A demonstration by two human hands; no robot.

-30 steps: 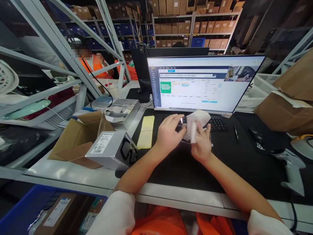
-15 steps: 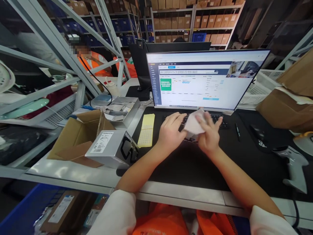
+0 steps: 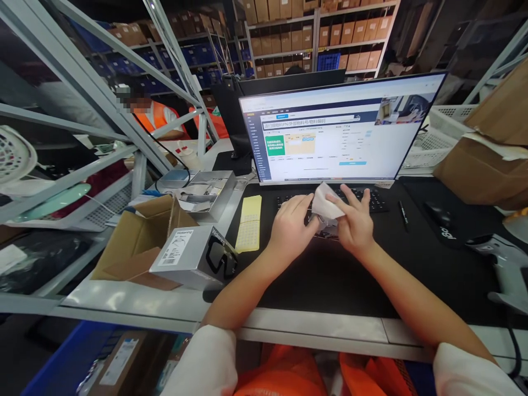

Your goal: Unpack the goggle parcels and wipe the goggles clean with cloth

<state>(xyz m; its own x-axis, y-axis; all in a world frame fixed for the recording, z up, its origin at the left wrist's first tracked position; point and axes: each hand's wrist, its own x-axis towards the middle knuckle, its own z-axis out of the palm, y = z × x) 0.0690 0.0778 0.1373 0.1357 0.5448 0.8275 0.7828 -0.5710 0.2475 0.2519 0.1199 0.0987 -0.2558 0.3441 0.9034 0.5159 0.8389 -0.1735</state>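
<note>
A folded white piece that looks like soft cloth or foam sheet is between my two hands over the keyboard. My right hand pinches its right side between the thumb and a finger, with the other fingers spread. Below the white piece shows a clear, shiny, thin-edged item, its kind hard to make out. My left hand is curled at the left edge of both, thumb against the shiny item. The black keyboard is partly hidden behind my hands.
To the left are a silver-grey box with a goggles picture, an open cardboard box and yellow label sheets. A monitor stands ahead. A pen, mouse and handheld scanner lie right.
The white piece has turned and tilted up between my hands, and more of the shiny item shows below. My right fingers have spread. The view has shifted slightly; the screen shows an orange panel.
</note>
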